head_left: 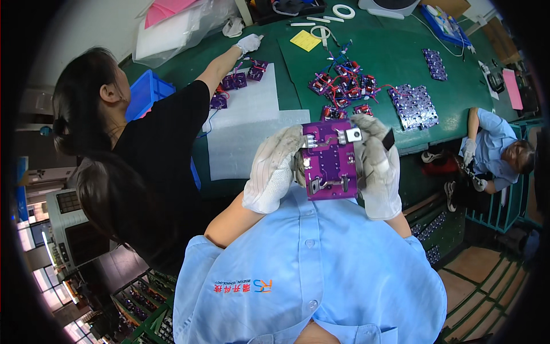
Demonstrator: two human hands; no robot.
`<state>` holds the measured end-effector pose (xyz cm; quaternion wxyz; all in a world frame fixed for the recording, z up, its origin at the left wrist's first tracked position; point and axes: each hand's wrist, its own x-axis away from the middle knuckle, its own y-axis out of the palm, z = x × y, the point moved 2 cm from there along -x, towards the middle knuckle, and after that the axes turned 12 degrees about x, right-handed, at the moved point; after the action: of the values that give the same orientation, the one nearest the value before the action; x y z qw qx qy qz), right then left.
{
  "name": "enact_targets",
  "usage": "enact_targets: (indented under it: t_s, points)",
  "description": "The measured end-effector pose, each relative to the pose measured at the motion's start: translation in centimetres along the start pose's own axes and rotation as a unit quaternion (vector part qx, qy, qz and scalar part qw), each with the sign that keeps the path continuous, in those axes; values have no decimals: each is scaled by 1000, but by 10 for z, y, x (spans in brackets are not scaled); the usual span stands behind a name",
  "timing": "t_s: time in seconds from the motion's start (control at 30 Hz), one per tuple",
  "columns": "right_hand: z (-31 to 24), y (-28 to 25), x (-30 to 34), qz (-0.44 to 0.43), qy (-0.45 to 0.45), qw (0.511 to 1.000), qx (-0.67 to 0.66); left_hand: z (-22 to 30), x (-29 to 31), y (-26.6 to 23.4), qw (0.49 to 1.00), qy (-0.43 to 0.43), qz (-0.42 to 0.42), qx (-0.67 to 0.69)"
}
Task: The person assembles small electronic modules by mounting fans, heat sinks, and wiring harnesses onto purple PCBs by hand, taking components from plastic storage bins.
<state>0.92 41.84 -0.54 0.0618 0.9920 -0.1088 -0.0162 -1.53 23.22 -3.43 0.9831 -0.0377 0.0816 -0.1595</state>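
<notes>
A purple circuit board (329,166) with metal tabs and solder joints is held up in front of my chest. My left hand (274,166), in a white glove, grips the board's left edge. Closed on its right edge is my right hand (379,172), whose glove is stained grey at the fingers. Some fingertips are hidden behind the board. Just beyond it, a pile of purple boards with red parts and wires (346,80) lies on the green table mat (298,63).
Bare board panels (413,107) lie to the right, with a smaller panel (435,64) farther back. At left, a person in black (166,132) reaches across white foam sheets (246,149). Another person in blue (495,149) sits at right. Tape rolls (344,12) lie at the back.
</notes>
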Motion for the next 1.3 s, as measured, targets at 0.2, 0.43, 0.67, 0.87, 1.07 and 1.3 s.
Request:
enact_targets:
  t_s: [0.2, 0.43, 0.67, 0.87, 1.07, 1.3]
  points:
    - [2, 7, 6, -183, 70, 980, 18, 32, -7, -6, 892, 287, 66, -342]
    - [-1, 30, -9, -140, 13, 988, 68, 53, -19, -4, 973, -118, 23, 195]
    - [7, 45, -16, -109, 191, 975, -36, 37, -9, -22, 900, -197, 91, 378]
    - [10, 55, -15, -176, 190, 965, -44, 34, 1, -37, 844, -166, 129, 493]
    - [24, 74, -18, -220, 176, 946, -160, 16, 3, -47, 779, -213, 126, 576]
    - [43, 82, -27, -282, 237, 917, -151, 19, 11, -56, 837, -180, 226, 465]
